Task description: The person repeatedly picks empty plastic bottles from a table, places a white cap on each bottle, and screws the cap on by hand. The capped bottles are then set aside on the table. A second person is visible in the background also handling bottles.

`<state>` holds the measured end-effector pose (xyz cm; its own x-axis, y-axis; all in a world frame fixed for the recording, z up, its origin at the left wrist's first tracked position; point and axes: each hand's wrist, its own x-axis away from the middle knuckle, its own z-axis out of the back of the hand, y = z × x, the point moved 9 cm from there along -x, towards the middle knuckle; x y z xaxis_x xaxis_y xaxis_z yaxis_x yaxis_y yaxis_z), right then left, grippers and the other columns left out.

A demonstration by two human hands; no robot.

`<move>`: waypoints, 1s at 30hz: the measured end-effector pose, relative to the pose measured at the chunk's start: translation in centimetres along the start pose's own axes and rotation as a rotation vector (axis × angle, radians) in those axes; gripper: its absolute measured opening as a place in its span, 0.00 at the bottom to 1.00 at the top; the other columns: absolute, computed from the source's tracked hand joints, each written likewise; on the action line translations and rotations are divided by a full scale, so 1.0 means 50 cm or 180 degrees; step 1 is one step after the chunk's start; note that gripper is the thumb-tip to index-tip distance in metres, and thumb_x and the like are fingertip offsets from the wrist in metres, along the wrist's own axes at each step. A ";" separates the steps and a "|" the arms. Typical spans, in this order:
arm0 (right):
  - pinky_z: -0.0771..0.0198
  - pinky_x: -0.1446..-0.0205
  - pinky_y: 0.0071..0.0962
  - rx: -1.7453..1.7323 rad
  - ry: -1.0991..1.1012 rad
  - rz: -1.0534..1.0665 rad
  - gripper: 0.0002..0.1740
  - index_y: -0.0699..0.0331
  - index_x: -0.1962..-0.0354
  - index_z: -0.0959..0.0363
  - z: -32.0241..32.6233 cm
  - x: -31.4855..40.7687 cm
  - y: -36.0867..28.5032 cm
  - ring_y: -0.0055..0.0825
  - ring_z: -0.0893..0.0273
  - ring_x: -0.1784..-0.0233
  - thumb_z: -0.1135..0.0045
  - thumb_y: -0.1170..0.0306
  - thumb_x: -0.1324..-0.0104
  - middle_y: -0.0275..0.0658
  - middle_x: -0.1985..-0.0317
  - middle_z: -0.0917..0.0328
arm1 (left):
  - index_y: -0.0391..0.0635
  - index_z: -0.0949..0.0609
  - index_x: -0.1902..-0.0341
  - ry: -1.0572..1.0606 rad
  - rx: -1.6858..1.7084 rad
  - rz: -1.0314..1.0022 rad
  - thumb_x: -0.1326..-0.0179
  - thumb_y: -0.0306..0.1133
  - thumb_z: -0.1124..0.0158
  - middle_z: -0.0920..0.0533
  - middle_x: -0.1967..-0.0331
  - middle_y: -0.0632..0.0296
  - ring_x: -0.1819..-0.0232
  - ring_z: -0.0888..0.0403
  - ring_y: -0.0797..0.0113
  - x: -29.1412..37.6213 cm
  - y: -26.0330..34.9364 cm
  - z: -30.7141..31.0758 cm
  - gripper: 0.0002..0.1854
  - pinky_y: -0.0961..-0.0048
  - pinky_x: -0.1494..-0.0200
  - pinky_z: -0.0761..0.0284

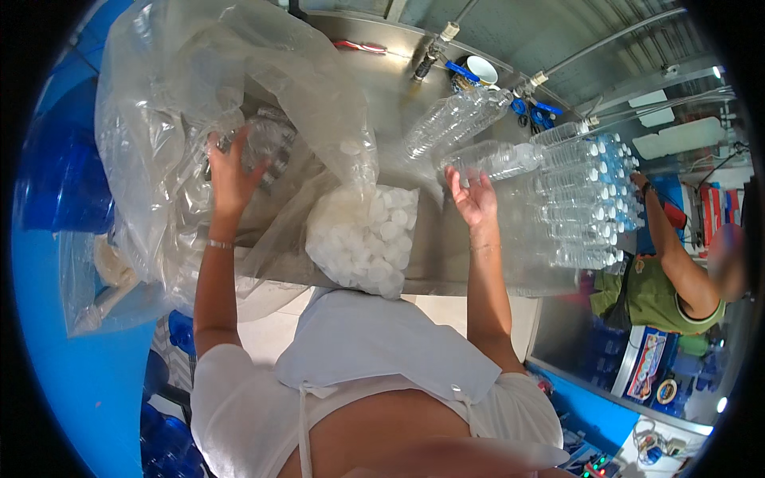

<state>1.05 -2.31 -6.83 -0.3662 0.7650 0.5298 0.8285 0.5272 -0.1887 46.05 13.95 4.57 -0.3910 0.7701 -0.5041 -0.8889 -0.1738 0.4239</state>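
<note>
My left hand [232,176] has its fingers spread at the mouth of a large clear plastic bag [161,77], in front of clear empty plastic bottles [269,143] inside it. My right hand [475,197] is palm up with fingers loosely bent. Its fingertips are at the base of a clear plastic bottle [487,158] whose neck points right; I cannot tell whether they touch. Between my hands, a clear bag of white bottle caps [373,242] rests at the front edge of the stainless steel counter [430,251]. Two more clear bottles [448,122] lie slanted behind the right hand.
Capped bottles [574,209] are packed in rows at the right. Taps with blue levers [463,70] line the back, beside a mug [481,70] and a red-and-white object [360,46]. A blue container [66,173] is at left. A person in green [657,293] reaches toward the bottles.
</note>
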 end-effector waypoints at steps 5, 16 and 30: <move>0.22 0.45 0.48 0.0107 -0.0120 -0.0027 0.30 0.58 0.31 0.57 -0.039 -0.076 -0.008 0.58 0.30 0.43 0.69 0.54 0.24 0.67 0.37 0.49 | 0.54 0.23 0.39 -0.0253 0.0349 -0.0194 0.67 0.33 0.19 0.41 0.32 0.40 0.34 0.38 0.38 0.083 0.187 0.196 0.43 0.53 0.35 0.36; 0.20 0.51 0.41 0.1050 0.0205 0.0199 0.34 0.61 0.30 0.64 -0.058 -0.096 0.005 0.46 0.24 0.52 0.63 0.58 0.26 0.60 0.50 0.32 | 0.51 0.25 0.36 -0.0789 0.1838 0.0689 0.63 0.38 0.20 0.37 0.34 0.49 0.35 0.34 0.52 0.112 0.310 0.193 0.44 0.59 0.42 0.30; 0.26 0.46 0.35 0.6317 -0.2862 0.4677 0.36 0.54 0.44 0.27 -0.280 0.399 0.121 0.43 0.35 0.36 0.27 0.78 0.54 0.52 0.30 0.51 | 0.53 0.27 0.34 -0.2281 0.3232 0.0500 0.47 0.45 0.28 0.27 0.42 0.51 0.38 0.32 0.56 0.083 0.480 -0.115 0.36 0.63 0.43 0.29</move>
<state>4.67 10.95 14.16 -0.6507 0.3943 -0.6490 -0.2680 -0.9189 -0.2896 21.72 9.46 8.33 0.0248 0.9997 -0.0084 -0.1347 0.0117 0.9908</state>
